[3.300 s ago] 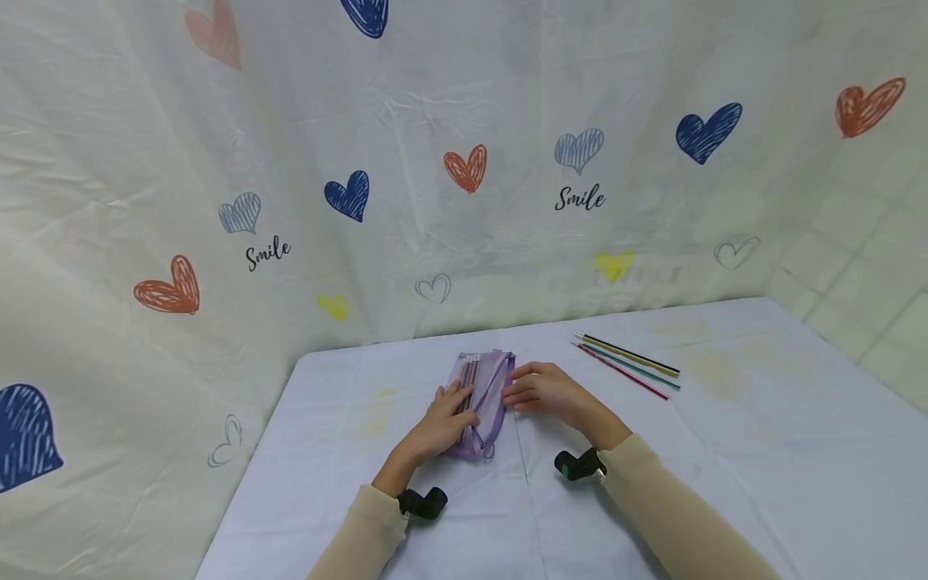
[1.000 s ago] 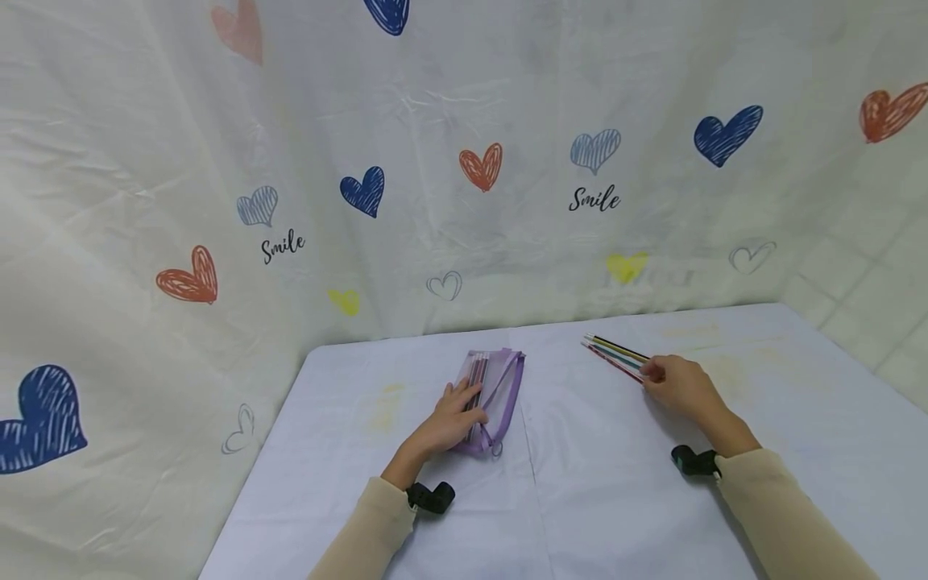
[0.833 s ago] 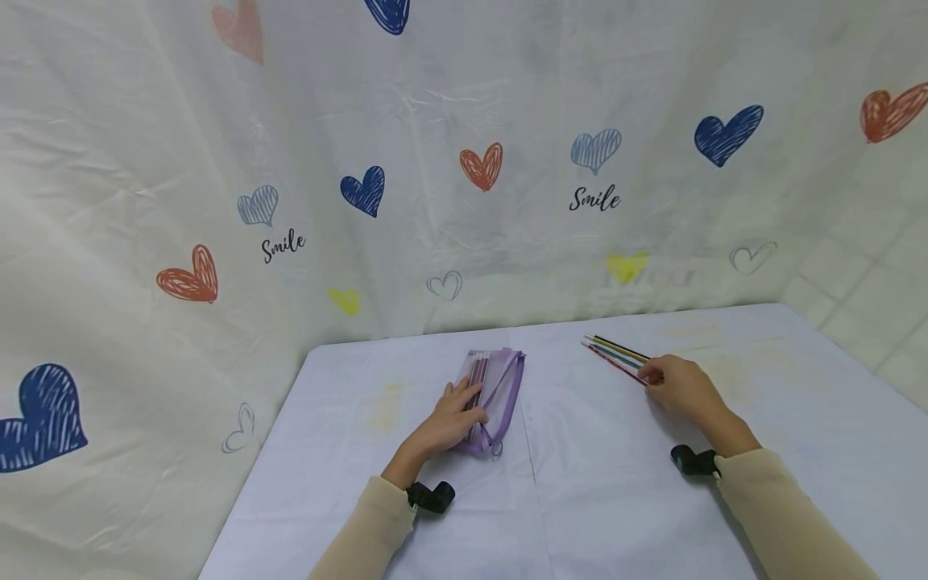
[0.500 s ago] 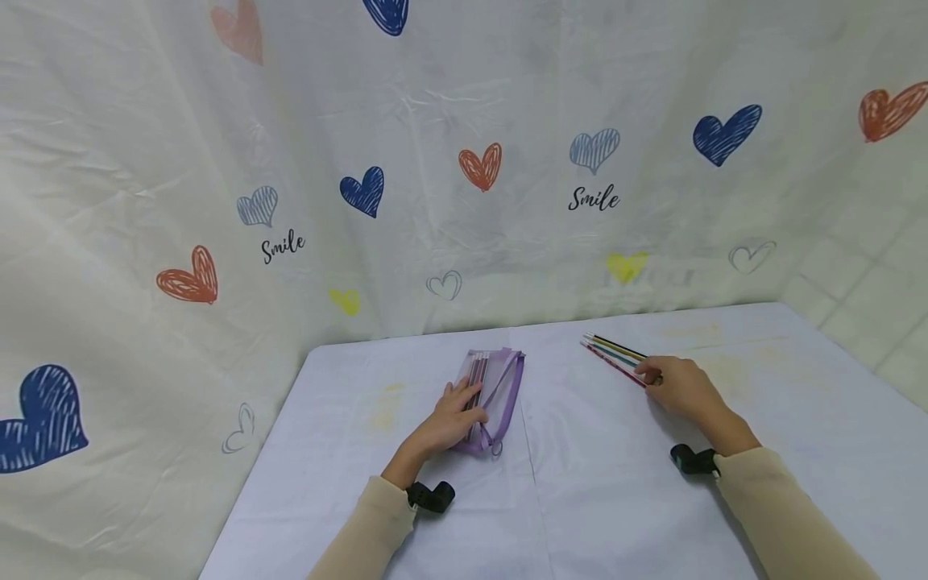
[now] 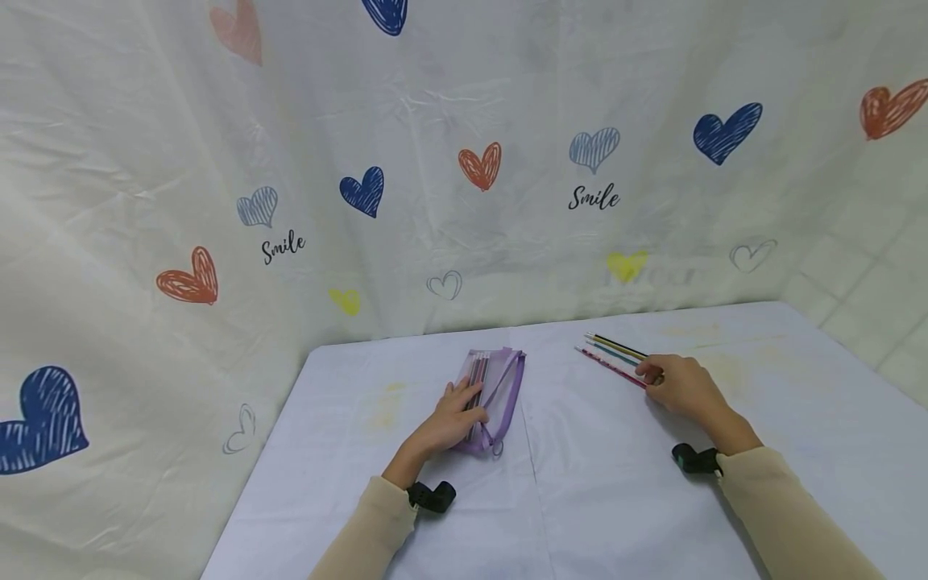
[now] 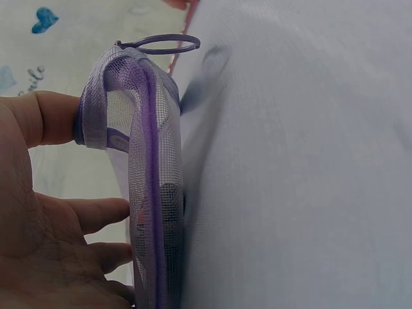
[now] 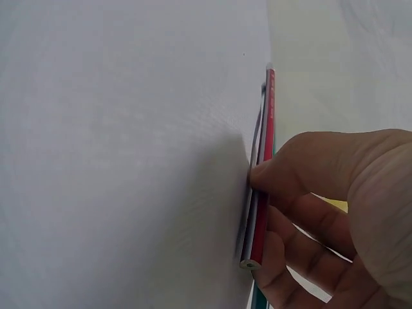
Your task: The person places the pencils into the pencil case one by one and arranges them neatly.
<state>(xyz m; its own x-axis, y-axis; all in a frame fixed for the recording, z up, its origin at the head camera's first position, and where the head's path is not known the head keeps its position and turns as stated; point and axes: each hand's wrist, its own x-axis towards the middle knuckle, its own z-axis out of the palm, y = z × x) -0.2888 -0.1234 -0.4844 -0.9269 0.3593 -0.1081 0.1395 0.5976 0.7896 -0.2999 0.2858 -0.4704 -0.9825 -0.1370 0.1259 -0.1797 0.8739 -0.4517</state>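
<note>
My left hand (image 5: 445,420) rests on a purple mesh pencil case (image 5: 515,396), its fingers lying over several dark pencils (image 5: 474,374) inside. In the left wrist view, the fingers and thumb touch the side of the mesh case (image 6: 152,167), which has a zip and a ring pull. Over on the right, my right hand (image 5: 681,391) pinches a red pencil (image 5: 609,365) between thumb and fingers, seen closely in the right wrist view as a red pencil (image 7: 269,112). Beside it lie black, yellow and teal pencils (image 5: 616,346), partly hidden by the hand.
The things lie on a white-covered table (image 5: 580,483) with faint yellow stains. Behind it hangs a pale curtain (image 5: 406,242) printed with hearts and "Smile". Both wrists carry a small black camera (image 5: 432,497).
My right hand has left the pencil case and gone right to the loose pencils. The red pencil's far end has swung left, away from the others. My left hand has stayed on the case.
</note>
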